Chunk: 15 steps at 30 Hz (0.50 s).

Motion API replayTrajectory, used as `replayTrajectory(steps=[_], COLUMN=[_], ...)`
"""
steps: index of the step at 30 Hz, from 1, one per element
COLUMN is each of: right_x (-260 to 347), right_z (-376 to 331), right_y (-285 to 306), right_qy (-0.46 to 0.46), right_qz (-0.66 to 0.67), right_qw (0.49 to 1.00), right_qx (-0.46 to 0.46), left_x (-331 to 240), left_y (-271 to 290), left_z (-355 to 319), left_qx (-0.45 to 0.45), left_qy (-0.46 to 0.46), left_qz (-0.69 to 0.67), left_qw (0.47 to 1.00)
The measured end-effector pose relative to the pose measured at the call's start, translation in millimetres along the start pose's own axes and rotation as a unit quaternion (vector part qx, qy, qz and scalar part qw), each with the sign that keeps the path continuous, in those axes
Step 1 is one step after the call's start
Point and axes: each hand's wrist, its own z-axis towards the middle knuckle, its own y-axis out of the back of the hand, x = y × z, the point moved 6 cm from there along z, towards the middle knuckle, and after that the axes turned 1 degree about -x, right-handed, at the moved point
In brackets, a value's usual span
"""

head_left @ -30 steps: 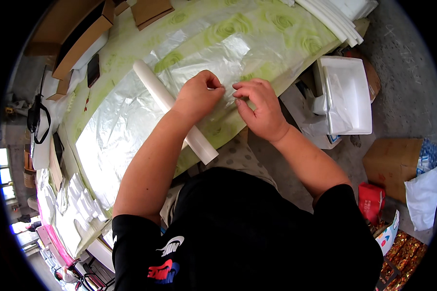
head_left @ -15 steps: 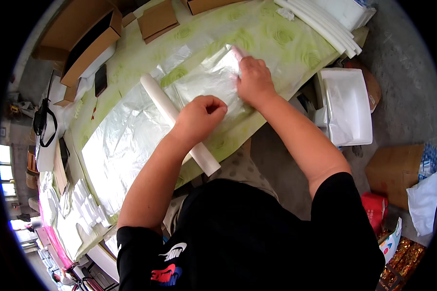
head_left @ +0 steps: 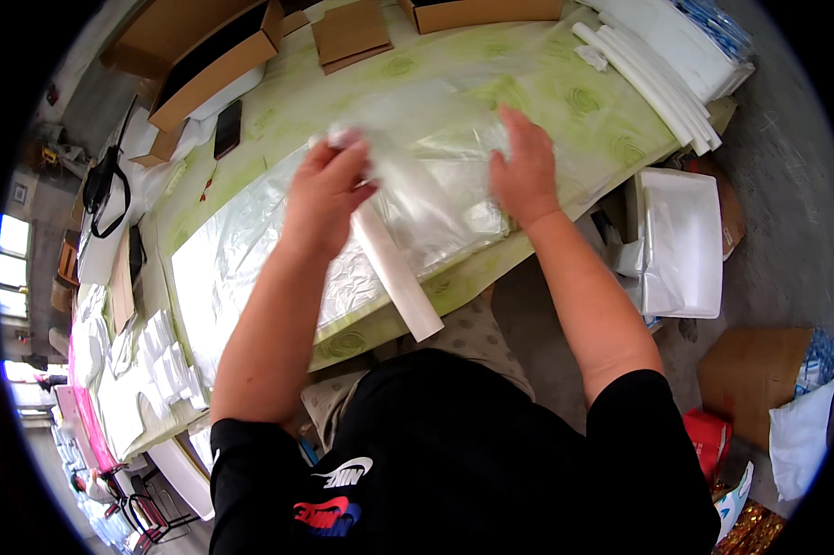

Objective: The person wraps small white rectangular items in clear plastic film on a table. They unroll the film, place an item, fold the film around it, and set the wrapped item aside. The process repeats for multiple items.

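Observation:
My left hand is closed in a pinch on the edge of a clear plastic sheet, which is lifted and smeared by motion. My right hand is open, thumb apart from the fingers, over the sheet's right part; no grip on it shows. A white tube lies slantwise across the plastic, its lower end toward me at the table's near edge. The lifted sheet and my left hand hide its upper end. More crinkled plastic film spreads flat to the left.
The table has a green patterned cover. A phone, cardboard box and flat cardboard pieces lie along its far side. White tubes rest at the far right. A white foam box stands beyond the right edge.
My left hand has moved up and left, lifting the plastic edge off the table. My right hand has let go of the plastic's far corner, shifted right and opened. The view has shifted slightly.

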Motion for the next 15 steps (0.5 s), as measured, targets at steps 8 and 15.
replayTrajectory(steps=[8,15], right_x=[-13,-19], right_z=[-3,-3], right_y=[-3,-4], right_qy=[-0.034,-0.032], right_qz=[-0.022,-0.025], right_qw=[0.999,0.999], right_qx=[-0.019,-0.015], left_x=[-8,-5], left_y=[200,206], left_z=[-60,-65], left_qx=[-0.217,-0.246], left_qy=[0.052,-0.242], left_qz=[0.236,0.578], left_qw=[0.946,0.739])
